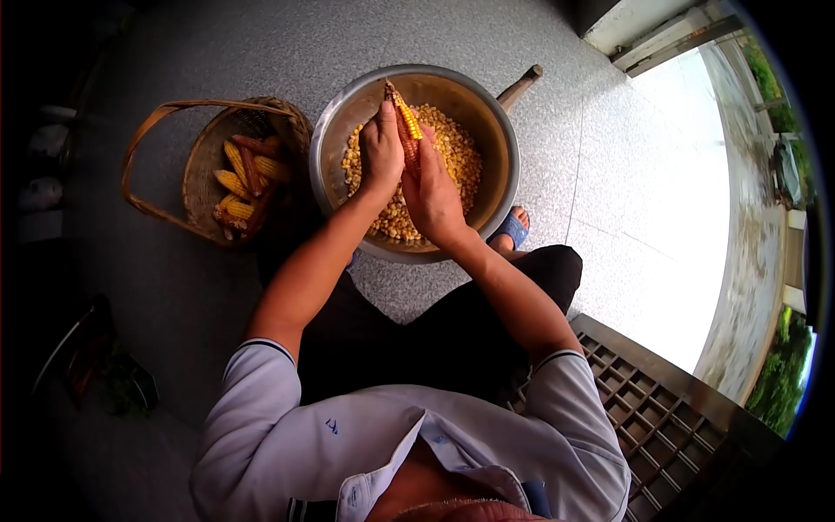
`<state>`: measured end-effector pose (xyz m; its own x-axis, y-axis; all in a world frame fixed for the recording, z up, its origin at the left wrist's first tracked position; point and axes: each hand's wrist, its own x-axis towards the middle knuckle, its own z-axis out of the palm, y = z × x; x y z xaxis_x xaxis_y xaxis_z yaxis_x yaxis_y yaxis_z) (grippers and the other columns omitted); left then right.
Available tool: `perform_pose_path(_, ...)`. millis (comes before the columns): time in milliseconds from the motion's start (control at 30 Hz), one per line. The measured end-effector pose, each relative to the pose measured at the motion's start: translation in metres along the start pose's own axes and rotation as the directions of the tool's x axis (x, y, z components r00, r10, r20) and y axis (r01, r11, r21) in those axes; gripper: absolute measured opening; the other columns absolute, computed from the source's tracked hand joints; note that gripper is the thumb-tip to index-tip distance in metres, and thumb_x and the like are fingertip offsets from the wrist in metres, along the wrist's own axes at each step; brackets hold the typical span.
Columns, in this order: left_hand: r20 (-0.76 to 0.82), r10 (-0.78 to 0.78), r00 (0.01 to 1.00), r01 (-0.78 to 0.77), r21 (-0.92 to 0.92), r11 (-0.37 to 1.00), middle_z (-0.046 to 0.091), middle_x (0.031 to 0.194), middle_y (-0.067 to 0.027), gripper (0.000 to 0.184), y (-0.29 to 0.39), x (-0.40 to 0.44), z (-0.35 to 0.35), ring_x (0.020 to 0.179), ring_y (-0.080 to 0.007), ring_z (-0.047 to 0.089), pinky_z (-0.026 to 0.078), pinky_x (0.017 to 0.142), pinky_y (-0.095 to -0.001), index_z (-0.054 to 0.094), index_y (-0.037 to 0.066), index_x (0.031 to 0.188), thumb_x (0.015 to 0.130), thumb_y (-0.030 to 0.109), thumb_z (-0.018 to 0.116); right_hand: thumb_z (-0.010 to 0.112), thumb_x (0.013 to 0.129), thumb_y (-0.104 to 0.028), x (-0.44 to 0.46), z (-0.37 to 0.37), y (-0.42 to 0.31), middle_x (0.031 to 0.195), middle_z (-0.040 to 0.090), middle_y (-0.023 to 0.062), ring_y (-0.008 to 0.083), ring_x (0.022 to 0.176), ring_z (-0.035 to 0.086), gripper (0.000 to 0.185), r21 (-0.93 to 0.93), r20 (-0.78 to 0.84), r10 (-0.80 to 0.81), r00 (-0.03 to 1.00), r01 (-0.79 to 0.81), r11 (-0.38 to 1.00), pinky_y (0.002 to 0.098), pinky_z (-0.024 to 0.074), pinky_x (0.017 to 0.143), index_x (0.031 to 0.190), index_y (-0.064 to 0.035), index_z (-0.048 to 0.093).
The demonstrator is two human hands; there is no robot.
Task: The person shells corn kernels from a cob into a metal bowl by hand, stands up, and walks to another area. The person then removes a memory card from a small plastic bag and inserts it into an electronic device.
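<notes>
Speckled grey floor [287, 48] fills the head view, glaring with daylight at the right. On it stands a wide metal basin [496, 165], with loose kernels [457, 148] spread over its bottom. Above them, the left hand [381, 155] and right hand [435, 193] hold a corn cob [407, 122] between them, its tip pointing away from the person; yellow kernels remain along one side. Left of the basin, a woven basket [198, 170] with a tall handle contains more cobs [233, 184].
</notes>
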<state>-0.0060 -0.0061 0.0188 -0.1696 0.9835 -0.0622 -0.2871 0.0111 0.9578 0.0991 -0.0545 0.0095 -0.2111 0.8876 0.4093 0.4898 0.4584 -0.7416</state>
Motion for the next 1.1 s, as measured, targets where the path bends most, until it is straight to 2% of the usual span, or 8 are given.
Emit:
perform_pose_path(167,-0.048,0.069,0.996,-0.071,-0.041,0.997,0.069,0.09,-0.014,0.045,-0.015,0.008,-0.005,0.077,-0.0195,0.067,0.053,0.071,-0.0292,0.058,-0.002,0.101,0.104,0.036,0.036,0.058,0.085,-0.002,0.006,-0.005,0.001,0.124,0.051,0.0266,0.0431,0.108,0.055,0.064,0.083,-0.106,-0.095,0.99,0.104,0.991,0.0449,0.049,0.087,0.143,-0.0034,0.03)
perform_pose_path(267,-0.039,0.023,0.999,-0.03,-0.178,0.984,0.067,0.088,-0.0121,0.043,-0.001,0.005,0.001,0.079,-0.0186,0.067,0.052,0.073,-0.029,0.058,-0.002,0.104,0.103,0.036,0.039,0.058,0.085,-0.003,0.006,-0.011,-0.001,0.124,0.051,0.0264,0.0438,0.104,0.057,0.065,0.102,-0.036,0.047,0.998,-0.043,0.994,0.0457,0.0504,0.084,0.144,-0.006,0.031)
perform_pose_path(467,-0.038,0.083,0.996,-0.083,0.002,0.997,0.067,0.091,-0.0173,0.042,-0.003,0.007,-0.002,0.078,-0.0236,0.068,0.055,0.074,-0.0327,0.055,-0.003,0.112,0.103,0.035,0.04,0.06,0.085,-0.009,0.006,-0.015,-0.007,0.123,0.054,0.025,0.0449,0.094,0.061,0.067,-0.106,0.135,0.196,0.971,-0.183,0.977,0.0467,0.0526,0.075,0.145,-0.0112,0.031)
perform_pose_path(567,0.03,0.026,0.999,-0.022,-0.109,0.994,0.067,0.091,-0.0173,0.041,0.004,0.002,0.0,0.079,-0.0238,0.068,0.056,0.075,-0.0334,0.054,-0.003,0.114,0.104,0.034,0.038,0.061,0.085,-0.011,0.003,-0.007,0.001,0.126,0.054,0.0252,0.0428,0.098,0.062,0.069,0.048,0.032,0.056,0.998,-0.057,0.997,0.0459,0.0528,0.075,0.146,-0.0118,0.029)
perform_pose_path(633,0.027,0.013,1.0,-0.01,-0.118,0.993,0.067,0.091,-0.0174,0.041,0.002,0.003,0.0,0.079,-0.0239,0.068,0.056,0.075,-0.0336,0.054,-0.003,0.114,0.104,0.034,0.038,0.062,0.088,-0.011,0.004,-0.012,-0.006,0.129,0.054,0.0256,0.0412,0.107,0.06,0.068,0.089,0.154,0.218,0.964,-0.233,0.968,0.043,0.0521,0.083,0.147,-0.0108,0.028)
perform_pose_path(800,-0.004,0.043,0.999,-0.043,-0.18,0.983,0.067,0.09,-0.0164,0.039,0.003,0.0,0.004,0.075,-0.0214,0.067,0.055,0.069,-0.0317,0.054,-0.002,0.109,0.103,0.034,0.041,0.061,0.087,-0.01,0.005,-0.013,-0.008,0.136,0.049,0.0247,0.0397,0.112,0.057,0.069,-0.023,0.122,0.161,0.979,-0.159,0.987,0.0419,0.0519,0.085,0.146,-0.0084,0.027)
perform_pose_path(933,-0.018,0.041,0.999,-0.041,-0.001,0.999,0.067,0.085,-0.0166,0.041,0.008,-0.003,0.005,0.071,-0.0217,0.066,0.055,0.067,-0.0318,0.053,-0.002,0.109,0.104,0.035,0.036,0.061,0.086,-0.007,0.005,-0.013,-0.011,0.14,0.044,0.0239,0.0391,0.117,0.055,0.069,-0.113,0.136,0.115,0.984,-0.1,0.989,0.0406,0.0513,0.088,0.146,-0.0068,0.027)
perform_pose_path(1100,0.032,0.025,0.999,-0.024,-0.035,0.999,0.067,0.087,-0.0178,0.045,0.003,0.0,0.001,0.074,-0.023,0.067,0.056,0.071,-0.0326,0.052,-0.003,0.117,0.105,0.035,0.031,0.06,0.087,-0.005,0.003,-0.009,-0.005,0.137,0.047,0.0251,0.0409,0.115,0.055,0.069,0.042,0.124,0.105,0.987,-0.111,0.993,0.0407,0.0501,0.09,0.147,-0.0062,0.026)
